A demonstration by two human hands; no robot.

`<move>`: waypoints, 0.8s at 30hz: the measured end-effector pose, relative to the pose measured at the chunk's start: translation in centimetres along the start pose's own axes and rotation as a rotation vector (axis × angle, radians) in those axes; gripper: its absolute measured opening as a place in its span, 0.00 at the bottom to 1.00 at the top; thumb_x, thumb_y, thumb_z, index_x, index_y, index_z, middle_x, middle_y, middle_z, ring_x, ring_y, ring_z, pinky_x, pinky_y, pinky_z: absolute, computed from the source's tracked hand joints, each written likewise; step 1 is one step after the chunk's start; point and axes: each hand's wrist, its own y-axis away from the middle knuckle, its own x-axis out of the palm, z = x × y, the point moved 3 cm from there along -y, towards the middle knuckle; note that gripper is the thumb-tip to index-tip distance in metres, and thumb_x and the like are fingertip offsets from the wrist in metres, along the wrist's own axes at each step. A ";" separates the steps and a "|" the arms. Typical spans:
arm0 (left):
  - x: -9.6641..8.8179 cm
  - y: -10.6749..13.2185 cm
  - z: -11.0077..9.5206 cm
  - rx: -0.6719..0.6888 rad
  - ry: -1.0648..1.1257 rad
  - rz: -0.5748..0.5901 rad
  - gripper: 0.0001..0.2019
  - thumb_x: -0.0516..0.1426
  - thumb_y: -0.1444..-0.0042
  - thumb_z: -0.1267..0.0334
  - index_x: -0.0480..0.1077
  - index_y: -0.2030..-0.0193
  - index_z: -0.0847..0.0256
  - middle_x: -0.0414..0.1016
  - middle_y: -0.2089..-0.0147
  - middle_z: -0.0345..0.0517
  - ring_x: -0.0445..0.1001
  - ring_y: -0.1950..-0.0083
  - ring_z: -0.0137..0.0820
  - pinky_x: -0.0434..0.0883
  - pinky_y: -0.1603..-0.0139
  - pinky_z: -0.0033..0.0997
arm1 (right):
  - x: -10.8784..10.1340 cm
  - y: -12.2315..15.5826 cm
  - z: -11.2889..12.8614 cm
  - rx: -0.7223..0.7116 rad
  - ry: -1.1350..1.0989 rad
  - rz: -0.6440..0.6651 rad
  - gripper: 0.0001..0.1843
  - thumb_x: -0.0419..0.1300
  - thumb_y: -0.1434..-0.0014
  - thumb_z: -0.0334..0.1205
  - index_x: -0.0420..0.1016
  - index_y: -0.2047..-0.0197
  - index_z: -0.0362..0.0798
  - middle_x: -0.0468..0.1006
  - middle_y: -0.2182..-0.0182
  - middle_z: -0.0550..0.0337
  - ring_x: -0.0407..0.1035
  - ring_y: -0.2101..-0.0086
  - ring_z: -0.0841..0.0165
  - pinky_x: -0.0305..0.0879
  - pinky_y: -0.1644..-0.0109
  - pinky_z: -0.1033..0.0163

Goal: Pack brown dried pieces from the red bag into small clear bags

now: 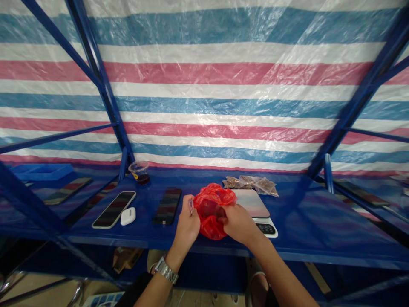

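Observation:
A red plastic bag is held with its mouth open over the front of the blue shelf. My left hand is closed on the bag's left rim, and a small clear plastic piece with a reddish edge shows by its thumb. From the right, my right hand reaches into the mouth with curled fingers; their tips and anything they pinch are hidden in the bag. Just right of the bag is a white digital scale, partly covered by my right hand. Small clear packets of brown bits lie behind the scale.
Left of my hands lie a black phone, a white earbud case and a light-edged phone. A plastic cup with dark liquid stands farther back. Blue metal posts frame the shelf, with a striped tarp behind.

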 end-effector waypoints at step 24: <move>2.4 1.6 0.1 -0.039 0.390 -0.153 0.11 0.55 0.39 0.59 0.62 0.51 0.55 0.73 0.58 0.43 0.74 0.56 0.34 0.72 0.53 0.32 | 1.2 0.2 0.3 0.031 -0.133 -0.060 0.24 0.55 0.49 0.23 0.77 0.50 0.48 0.83 0.53 0.53 0.76 0.55 0.61 0.65 0.50 0.62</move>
